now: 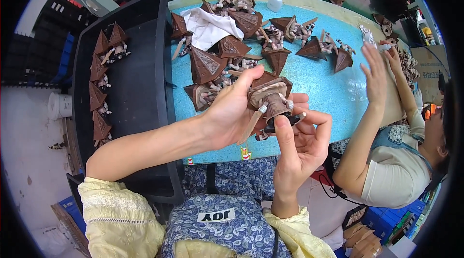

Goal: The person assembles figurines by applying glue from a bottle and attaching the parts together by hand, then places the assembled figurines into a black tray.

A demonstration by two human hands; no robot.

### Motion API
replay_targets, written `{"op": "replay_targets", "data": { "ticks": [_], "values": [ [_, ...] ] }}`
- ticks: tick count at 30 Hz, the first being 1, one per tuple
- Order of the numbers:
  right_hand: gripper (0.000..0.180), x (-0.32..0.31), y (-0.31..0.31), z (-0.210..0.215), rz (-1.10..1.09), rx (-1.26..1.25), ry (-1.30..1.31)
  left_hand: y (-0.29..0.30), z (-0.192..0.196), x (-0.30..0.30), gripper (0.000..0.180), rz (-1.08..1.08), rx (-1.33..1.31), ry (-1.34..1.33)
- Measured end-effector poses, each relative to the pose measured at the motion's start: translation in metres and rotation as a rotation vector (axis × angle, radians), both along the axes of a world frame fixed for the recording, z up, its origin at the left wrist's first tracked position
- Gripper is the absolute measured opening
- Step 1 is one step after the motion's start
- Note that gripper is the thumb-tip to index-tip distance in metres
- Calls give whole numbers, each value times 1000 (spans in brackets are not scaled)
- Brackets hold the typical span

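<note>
Over the near part of the blue work mat, I hold a small figurine in both hands. It has a brown angular top, a barrel-like middle, pale limbs, black parts and a flat tan blade-shaped piece. My left hand is closed round its top and side, thumb along the upper edge. My right hand pinches its lower end near the black parts, thumb in front. Just beyond my left hand lie several similar figurines with brown pointed tops. A crumpled white cloth rests among them.
At the left stands a black tray with a row of figurines along its left side. A white squeeze bottle with a thin nozzle stands at the mat's far edge. A co-worker sits at the right, a hand raised over the mat.
</note>
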State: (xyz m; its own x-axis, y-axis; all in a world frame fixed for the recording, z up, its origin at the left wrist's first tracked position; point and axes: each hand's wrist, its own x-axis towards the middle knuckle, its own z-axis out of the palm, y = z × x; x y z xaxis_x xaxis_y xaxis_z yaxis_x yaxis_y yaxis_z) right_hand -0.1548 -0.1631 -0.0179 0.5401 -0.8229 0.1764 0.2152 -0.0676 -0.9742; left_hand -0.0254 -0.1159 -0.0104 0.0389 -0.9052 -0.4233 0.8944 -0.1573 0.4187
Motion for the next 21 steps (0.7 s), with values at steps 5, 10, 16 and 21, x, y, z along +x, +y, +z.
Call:
{"op": "replay_targets", "data": {
  "ticks": [5,10,16,21],
  "values": [
    [33,-3,1,-1,20,-82,16,4,-4,0,58,-16,-37,-53],
    [40,-6,1,1,-85,-202,11,13,2,11,48,123,-16,-607],
    [44,-5,4,11,-59,-452,104,22,5,16,36,-23,-289,-1103],
    [47,-9,1,12,-31,-468,124,23,9,17,29,-124,-254,-1354]
  ]
}}
